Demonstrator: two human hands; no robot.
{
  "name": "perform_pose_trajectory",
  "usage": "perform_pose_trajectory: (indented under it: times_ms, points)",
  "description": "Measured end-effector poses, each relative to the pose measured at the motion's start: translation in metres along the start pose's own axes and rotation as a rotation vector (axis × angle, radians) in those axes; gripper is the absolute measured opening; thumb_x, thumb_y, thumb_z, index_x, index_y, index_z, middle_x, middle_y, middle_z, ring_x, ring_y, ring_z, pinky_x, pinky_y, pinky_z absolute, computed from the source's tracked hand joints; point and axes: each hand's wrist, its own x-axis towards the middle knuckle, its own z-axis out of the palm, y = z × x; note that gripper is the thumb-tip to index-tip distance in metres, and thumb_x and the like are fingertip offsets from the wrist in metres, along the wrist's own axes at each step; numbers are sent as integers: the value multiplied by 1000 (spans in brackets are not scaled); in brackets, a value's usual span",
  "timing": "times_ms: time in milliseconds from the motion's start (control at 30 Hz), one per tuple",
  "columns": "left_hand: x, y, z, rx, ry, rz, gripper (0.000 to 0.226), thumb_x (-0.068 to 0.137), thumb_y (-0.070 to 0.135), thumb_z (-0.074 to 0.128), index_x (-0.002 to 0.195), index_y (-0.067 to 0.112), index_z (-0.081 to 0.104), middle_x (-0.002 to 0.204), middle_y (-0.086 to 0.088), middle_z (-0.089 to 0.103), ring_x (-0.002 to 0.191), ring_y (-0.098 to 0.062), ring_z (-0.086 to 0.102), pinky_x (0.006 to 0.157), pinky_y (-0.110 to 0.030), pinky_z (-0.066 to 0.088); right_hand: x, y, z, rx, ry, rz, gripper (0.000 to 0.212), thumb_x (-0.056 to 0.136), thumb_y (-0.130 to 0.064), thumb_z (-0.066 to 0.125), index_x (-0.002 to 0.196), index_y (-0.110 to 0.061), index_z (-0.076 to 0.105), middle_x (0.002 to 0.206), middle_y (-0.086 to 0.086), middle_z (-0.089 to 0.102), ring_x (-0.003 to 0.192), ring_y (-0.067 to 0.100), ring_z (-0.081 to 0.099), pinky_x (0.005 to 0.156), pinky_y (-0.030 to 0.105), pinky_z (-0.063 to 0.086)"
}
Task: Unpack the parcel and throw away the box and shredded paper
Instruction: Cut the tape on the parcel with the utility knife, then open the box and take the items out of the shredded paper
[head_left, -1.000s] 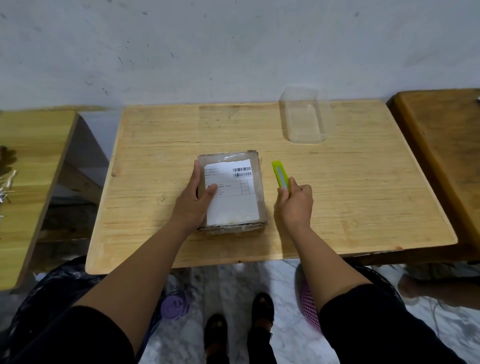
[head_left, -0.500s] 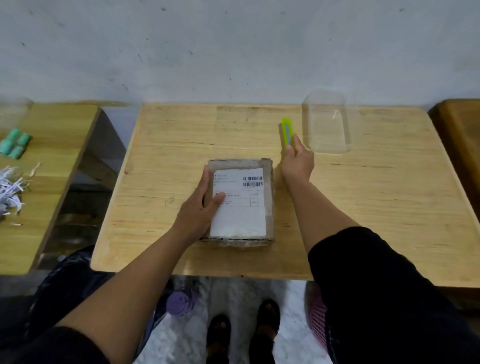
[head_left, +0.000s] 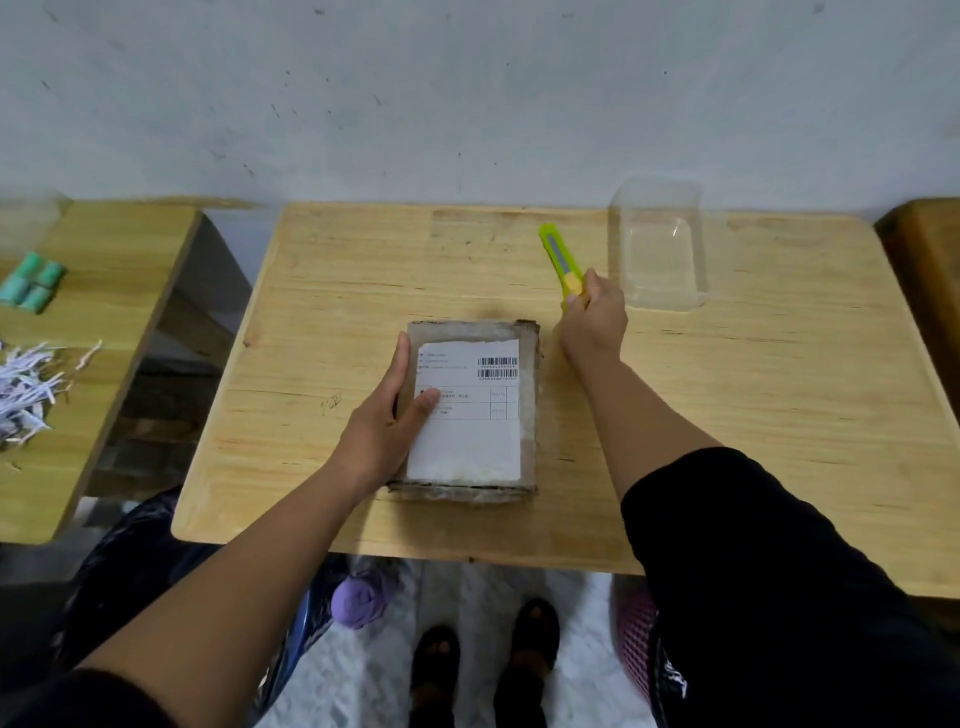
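The parcel lies flat near the middle of the table, label up and still sealed. The left hand rests open along its left edge, fingers straight down the side and thumb on the label. The right hand sits beyond the parcel's far right corner, curled round the handle of a green knife whose tip points away toward the wall. Whether the blade is out cannot be told. The likeliest trouble is a slip when the knife comes to the tape: the left thumb lies on top of the box, so a cut drawn toward it could catch it. A deep cut could also score whatever is packed inside, and the parcel could skid if the steadying hand eases off. By count there is one parcel, one knife and one clear tub, which stands just beside the knife hand and could be knocked. On the side table at left lie four small green rolls and one heap of shredded paper, well apart from the parcel. Below the table edge show a dark bag and a pink basket.
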Motion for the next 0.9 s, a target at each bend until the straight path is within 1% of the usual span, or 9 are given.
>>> perform_pose_trajectory:
  times_ms: [100, 367, 433, 467, 533, 600, 700, 767, 900]
  points:
    - [-1, 0, -1, -15, -13, 2, 68, 92, 43, 46, 141, 52, 1, 149, 13, 32, 110, -10, 56, 76, -20, 51, -1, 6, -1, -46, 48, -36, 44, 92, 1, 42, 135, -5, 46, 139, 13, 43, 126, 26, 44, 102, 18, 27]
    - [3, -5, -1, -48, -28, -11, 68, 90, 46, 48, 139, 56, 1, 148, 10, 37, 109, -11, 58, 83, -27, 53, -1, 11, 5, 30, 186, 28, 29, 89, -10, 54, 116, -4, 63, 114, 16, 62, 108, 27, 57, 91, 24, 40]
    - [4, -6, -1, -54, -30, -12, 69, 90, 46, 49, 138, 57, 2, 147, 9, 39, 107, -10, 59, 82, -27, 53, 2, 13, 8, 2, 167, 26, 13, 87, -12, 56, 89, -12, 69, 98, 12, 60, 91, 25, 56, 78, 21, 37]
    - [4, -6, -1, -57, -29, -14, 69, 90, 45, 49, 139, 56, 2, 147, 9, 40, 105, -9, 59, 79, -26, 54, 3, 12, 8, -20, 164, 20, 20, 86, -13, 57, 68, -23, 58, 88, 8, 53, 81, 22, 48, 71, 21, 33]
    - [4, -6, 0, -49, -22, -13, 68, 91, 43, 48, 140, 54, 1, 146, 11, 39, 100, -3, 59, 73, -21, 53, 5, 15, 9, -41, 172, 13, 46, 85, -16, 57, 57, -35, 25, 83, 5, 41, 77, 17, 36, 68, 21, 26]
    - [4, -4, 1, -26, -11, -12, 68, 92, 42, 47, 141, 52, 1, 144, 13, 39, 94, 3, 57, 67, -15, 51, -2, 12, 7, -22, 182, 10, 47, 85, -19, 56, 58, -37, 22, 84, 4, 39, 78, 16, 34, 69, 21, 26]
    - [4, -4, 1, 0, -2, 7, 67, 93, 41, 46, 142, 51, 0, 146, 12, 36, 102, -8, 59, 76, -26, 54, -25, 2, -6, 140, 210, 11, 14, 89, -23, 53, 86, -26, 66, 94, 1, 46, 85, 10, 42, 77, 14, 33]
    - [4, -4, 0, 17, -4, 29, 68, 93, 41, 45, 142, 49, -1, 150, 9, 33, 113, -18, 56, 86, -37, 53, -50, -5, -18, 220, 203, 36, 28, 91, -23, 53, 114, -13, 65, 102, -3, 49, 91, 4, 46, 74, 5, 34]
    - [0, -3, 0, 120, 33, 101, 69, 93, 42, 45, 146, 40, 0, 154, 7, 28, 124, -22, 49, 89, -35, 49, -109, -13, -33, 238, 112, 25, 28, 91, -26, 54, 115, -18, 65, 104, -5, 57, 92, 3, 52, 85, 13, 41]
